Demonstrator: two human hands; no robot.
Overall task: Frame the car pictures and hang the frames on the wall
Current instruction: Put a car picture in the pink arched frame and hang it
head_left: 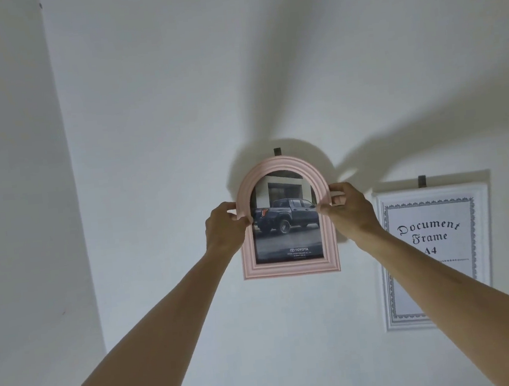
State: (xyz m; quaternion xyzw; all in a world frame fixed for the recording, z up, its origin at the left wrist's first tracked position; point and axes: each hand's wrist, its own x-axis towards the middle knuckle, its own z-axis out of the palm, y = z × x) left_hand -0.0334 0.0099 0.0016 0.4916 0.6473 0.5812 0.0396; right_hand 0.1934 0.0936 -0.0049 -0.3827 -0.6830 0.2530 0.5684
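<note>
Single head view, close, facing wall (153, 140)

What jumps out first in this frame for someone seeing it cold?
The pink arched frame at centre, with a dark pickup photo in it, held against the white wall just under a dark hook. The left hand and right hand grip its two sides, arms reaching up from the bottom corners. To the right hangs a white frame whose insert reads "Document Frame A4", partly covered by the right arm.
</note>
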